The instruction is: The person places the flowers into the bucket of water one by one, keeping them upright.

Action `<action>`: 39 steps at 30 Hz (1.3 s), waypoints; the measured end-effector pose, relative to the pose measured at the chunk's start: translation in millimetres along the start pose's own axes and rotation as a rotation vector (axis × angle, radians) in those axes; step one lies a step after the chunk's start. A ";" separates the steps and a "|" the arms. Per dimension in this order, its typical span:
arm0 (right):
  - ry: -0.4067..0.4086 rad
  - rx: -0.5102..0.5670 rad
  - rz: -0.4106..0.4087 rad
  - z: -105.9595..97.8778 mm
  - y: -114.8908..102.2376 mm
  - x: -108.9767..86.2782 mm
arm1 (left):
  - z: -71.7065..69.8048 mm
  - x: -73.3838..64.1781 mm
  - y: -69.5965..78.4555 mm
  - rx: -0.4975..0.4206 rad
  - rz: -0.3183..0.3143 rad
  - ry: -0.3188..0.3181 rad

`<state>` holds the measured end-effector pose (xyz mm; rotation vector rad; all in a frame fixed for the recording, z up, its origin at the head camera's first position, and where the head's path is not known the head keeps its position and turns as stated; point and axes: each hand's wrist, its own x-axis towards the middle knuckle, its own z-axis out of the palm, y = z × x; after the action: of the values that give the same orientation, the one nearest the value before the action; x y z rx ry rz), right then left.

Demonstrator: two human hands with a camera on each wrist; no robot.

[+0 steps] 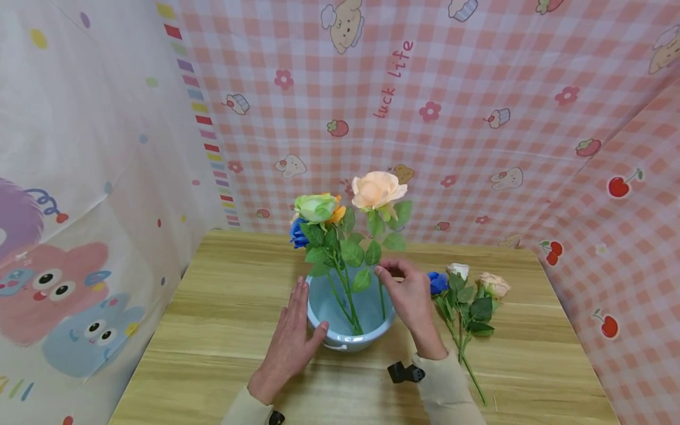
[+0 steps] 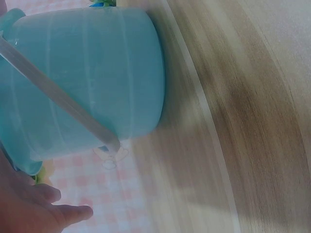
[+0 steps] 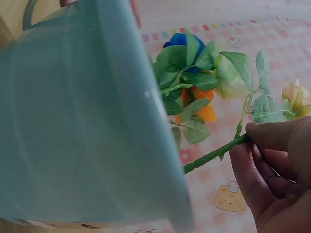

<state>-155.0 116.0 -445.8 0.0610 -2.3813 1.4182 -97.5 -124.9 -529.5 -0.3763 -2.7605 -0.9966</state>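
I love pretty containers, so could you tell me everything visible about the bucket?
The pale blue bucket looks plastic and smooth, with a flared rim, faint bands ringing it and a greyish handle lowered along its side. It stands upright on the wooden table, flower stems inside. The left hand rests against its rim.

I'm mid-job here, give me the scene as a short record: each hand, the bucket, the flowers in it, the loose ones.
left hand: fingers extended, against the bucket at its rim
right hand: pinching the stem of a peach rose
peach rose: bloom above the rim, lower stem inside; contact with the bottom unclear
bucket: light blue, upright on the table
other flowers in bucket: green rose, orange flower, blue flower
loose, right of bucket: second blue flower, white flower, second peach rose
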 end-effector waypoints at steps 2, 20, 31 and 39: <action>-0.005 -0.026 -0.004 2.1 1.8 0.0 | 0.0 0.1 0.1 -0.003 -0.002 -0.002; -0.107 -0.174 -0.007 19.9 6.9 4.0 | 0.5 0.0 0.4 -0.014 -0.002 0.004; -0.181 -0.225 0.035 33.0 3.0 10.4 | 1.0 -0.4 -0.5 -0.005 0.009 0.004; -0.214 -0.286 0.004 41.9 7.2 14.8 | 1.2 -0.5 -0.9 -0.005 0.012 0.006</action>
<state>-182.4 85.8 -464.8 0.1396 -2.7370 1.1061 -97.4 -124.9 -531.1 -0.3902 -2.7474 -1.0006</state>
